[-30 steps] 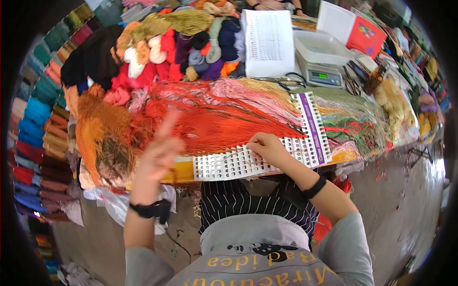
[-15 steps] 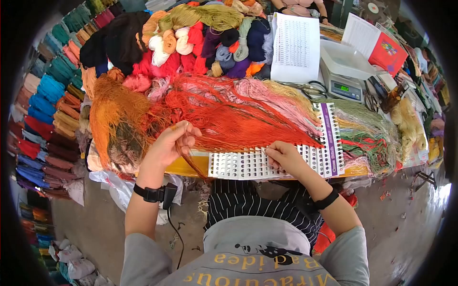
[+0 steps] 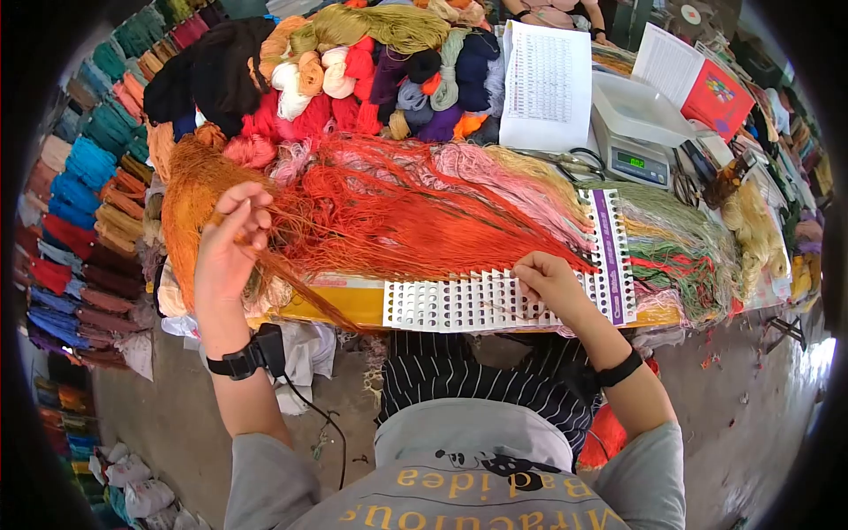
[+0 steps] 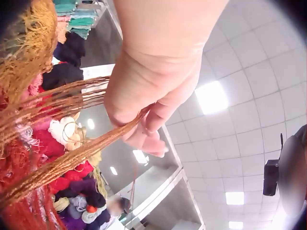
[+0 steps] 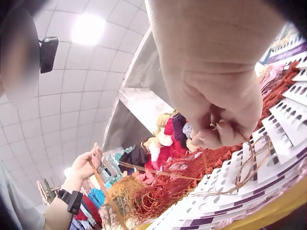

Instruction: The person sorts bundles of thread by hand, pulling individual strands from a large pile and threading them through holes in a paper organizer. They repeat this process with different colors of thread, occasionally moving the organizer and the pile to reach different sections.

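- With our left hand [image 3: 230,252], at the near left, we are pinching a bundle of brown thread [image 4: 91,147], which is trailing toward the table's [image 3: 340,305] near edge.
- With our right hand [image 3: 552,284], near the middle, we are pinching a thin strand [image 5: 253,152] above the white cards [image 3: 406,320], fingers curling closely.
- We are seeing red thread [image 3: 397,238] spreading just beyond the cards.
- At the far right, a scale [image 3: 638,168] is standing beside paper [image 3: 546,88].

The person wears a grey short-sleeved shirt [image 3: 477,420] with yellow lettering [image 3: 464,489], "Bad idea" legible in it, and a small black figure print [image 3: 508,465], above black trousers [image 3: 428,384] with thin white stripes. A black buckled strap [image 3: 237,365] with a boxy housing [image 3: 271,351] and thin black cable [image 3: 341,433] circles the left wrist; a plain-looking black band [image 3: 621,368] circles the right.
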`<action>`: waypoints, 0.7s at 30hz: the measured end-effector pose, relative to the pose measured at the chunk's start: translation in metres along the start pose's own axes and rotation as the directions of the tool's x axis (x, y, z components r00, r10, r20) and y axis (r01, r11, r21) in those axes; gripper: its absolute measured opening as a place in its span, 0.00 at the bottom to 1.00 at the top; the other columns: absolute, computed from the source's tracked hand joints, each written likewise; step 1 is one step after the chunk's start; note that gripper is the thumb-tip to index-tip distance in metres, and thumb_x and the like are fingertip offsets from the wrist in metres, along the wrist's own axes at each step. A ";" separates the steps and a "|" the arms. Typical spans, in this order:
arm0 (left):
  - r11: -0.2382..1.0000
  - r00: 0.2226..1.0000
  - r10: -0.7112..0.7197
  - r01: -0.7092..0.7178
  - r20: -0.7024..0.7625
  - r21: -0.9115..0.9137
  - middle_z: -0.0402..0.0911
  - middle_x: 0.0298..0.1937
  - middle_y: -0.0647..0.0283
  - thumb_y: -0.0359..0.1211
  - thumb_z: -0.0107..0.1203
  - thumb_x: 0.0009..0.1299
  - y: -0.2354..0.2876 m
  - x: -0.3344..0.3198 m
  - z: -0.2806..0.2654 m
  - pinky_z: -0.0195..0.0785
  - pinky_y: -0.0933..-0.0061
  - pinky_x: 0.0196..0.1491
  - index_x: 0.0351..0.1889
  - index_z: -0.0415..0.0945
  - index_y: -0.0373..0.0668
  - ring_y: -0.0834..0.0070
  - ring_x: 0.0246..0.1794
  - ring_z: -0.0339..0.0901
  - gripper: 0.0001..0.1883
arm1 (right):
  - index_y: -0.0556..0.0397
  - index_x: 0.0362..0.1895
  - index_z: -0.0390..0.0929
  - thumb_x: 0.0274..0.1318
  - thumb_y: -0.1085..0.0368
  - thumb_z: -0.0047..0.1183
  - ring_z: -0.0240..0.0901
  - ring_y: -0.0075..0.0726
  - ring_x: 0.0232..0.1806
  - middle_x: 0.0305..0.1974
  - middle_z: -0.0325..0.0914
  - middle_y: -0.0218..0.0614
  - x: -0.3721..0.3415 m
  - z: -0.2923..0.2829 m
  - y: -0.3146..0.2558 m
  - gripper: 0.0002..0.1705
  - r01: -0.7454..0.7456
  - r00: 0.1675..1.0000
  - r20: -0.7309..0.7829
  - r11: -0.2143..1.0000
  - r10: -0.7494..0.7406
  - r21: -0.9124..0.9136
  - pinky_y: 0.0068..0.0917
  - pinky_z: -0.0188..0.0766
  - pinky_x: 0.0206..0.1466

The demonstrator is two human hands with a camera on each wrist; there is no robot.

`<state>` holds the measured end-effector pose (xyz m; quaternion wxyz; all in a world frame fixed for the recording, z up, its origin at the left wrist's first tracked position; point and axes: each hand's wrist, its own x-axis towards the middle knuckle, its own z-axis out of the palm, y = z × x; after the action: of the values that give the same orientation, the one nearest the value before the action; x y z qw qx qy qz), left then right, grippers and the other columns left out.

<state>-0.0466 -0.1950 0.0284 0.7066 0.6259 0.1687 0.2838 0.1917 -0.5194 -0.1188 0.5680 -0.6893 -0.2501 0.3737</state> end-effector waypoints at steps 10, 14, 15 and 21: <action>0.981 0.970 0.190 -0.184 0.149 -0.059 0.71 0.56 0.53 0.19 0.47 0.59 -0.001 -0.002 0.014 0.62 0.61 0.60 0.40 0.72 0.39 0.61 0.58 0.70 0.12 | 0.57 0.31 0.74 0.58 0.64 0.50 0.61 0.15 0.19 0.19 0.69 0.25 0.001 -0.001 0.003 0.09 0.066 0.998 -0.008 0.995 -0.067 -0.069 0.15 0.60 0.23; 0.959 0.944 0.282 -0.271 0.171 -0.086 0.71 0.56 0.55 0.17 0.45 0.57 0.002 0.002 0.024 0.63 0.63 0.60 0.36 0.73 0.41 0.63 0.58 0.70 0.12 | 0.57 0.31 0.74 0.58 0.65 0.50 0.63 0.16 0.19 0.19 0.70 0.26 -0.001 -0.005 0.001 0.08 0.045 0.999 -0.013 0.998 -0.045 -0.038 0.16 0.61 0.23; 0.953 0.943 0.289 -0.267 0.167 -0.145 0.70 0.57 0.53 0.17 0.45 0.57 0.004 0.002 0.027 0.62 0.63 0.61 0.35 0.73 0.39 0.62 0.58 0.69 0.11 | 0.57 0.31 0.74 0.58 0.65 0.50 0.63 0.16 0.19 0.19 0.70 0.26 -0.001 -0.006 0.001 0.08 0.039 0.999 -0.015 0.998 -0.039 -0.039 0.16 0.61 0.23; 0.935 0.926 0.332 -0.297 0.181 -0.196 0.67 0.60 0.54 0.16 0.43 0.62 0.002 0.006 0.049 0.72 0.72 0.50 0.34 0.73 0.39 0.59 0.63 0.64 0.10 | 0.58 0.30 0.74 0.58 0.65 0.50 0.63 0.15 0.19 0.20 0.69 0.25 -0.004 -0.005 -0.001 0.08 0.036 0.999 -0.017 0.997 -0.037 -0.072 0.16 0.60 0.23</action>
<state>-0.0130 -0.2300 0.0392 0.7148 0.6109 -0.0342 0.3387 0.1935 -0.5250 -0.1167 0.5518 -0.7081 -0.2708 0.3475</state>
